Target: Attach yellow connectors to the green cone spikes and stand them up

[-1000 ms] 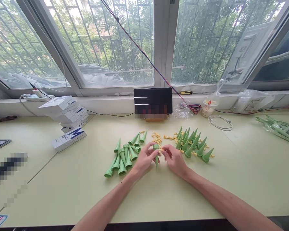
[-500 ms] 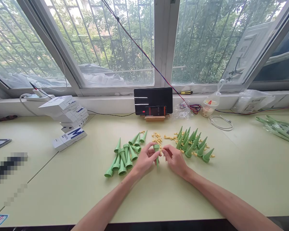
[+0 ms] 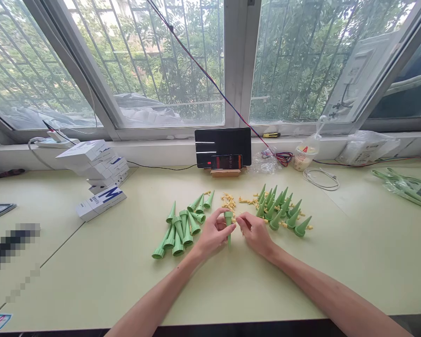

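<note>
My left hand (image 3: 215,229) is closed around a green plastic watering spike (image 3: 228,224), its wide capped end up and its thin tip pointing down. Close beside it on the right, my right hand (image 3: 254,229) has thumb and forefinger pinched on a small yellow plastic piece (image 3: 234,220), mostly hidden by the fingers, at the side of the spike. Left of my hands lies a loose group of green spikes (image 3: 178,229), several showing hollow open ends. To the right, several more green spikes (image 3: 287,210) stand point up, with yellow pieces at their bases. Behind my hands is a small heap of yellow pieces (image 3: 228,201).
A phone (image 3: 227,162) leans against a black tablet (image 3: 222,140) on a cardboard stand. White boxes (image 3: 101,201) are stacked at the left. A bagged cup (image 3: 305,157), a coiled white cable (image 3: 321,180) and green straps (image 3: 403,187) lie toward the right.
My left thumb has shifted slightly on the green spike, and less of the yellow piece shows between my hands. The groups of spikes have not moved.
</note>
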`<move>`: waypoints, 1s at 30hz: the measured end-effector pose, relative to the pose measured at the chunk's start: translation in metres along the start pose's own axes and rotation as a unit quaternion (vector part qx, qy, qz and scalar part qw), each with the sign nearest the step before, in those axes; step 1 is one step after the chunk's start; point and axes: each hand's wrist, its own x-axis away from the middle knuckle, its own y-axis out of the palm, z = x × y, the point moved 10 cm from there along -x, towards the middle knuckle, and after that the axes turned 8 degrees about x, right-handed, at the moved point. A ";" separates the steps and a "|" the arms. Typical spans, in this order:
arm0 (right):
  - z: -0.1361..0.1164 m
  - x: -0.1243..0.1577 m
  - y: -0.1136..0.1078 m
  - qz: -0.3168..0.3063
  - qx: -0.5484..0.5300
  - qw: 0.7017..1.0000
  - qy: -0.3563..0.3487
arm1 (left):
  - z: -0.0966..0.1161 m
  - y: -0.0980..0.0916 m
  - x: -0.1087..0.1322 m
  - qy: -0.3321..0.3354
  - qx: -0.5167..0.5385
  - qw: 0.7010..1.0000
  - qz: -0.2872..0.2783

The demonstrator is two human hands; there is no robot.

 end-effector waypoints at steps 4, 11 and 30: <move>0.004 0.000 0.000 0.006 0.008 1.000 0.001 | 0.000 0.001 0.000 0.004 0.003 1.000 -0.002; 0.002 -0.001 0.000 0.006 0.007 1.000 -0.002 | 0.001 0.002 0.001 0.005 0.012 1.000 0.005; 0.001 0.000 -0.001 0.011 0.009 1.000 -0.007 | -0.002 0.005 -0.001 -0.002 0.032 0.999 -0.006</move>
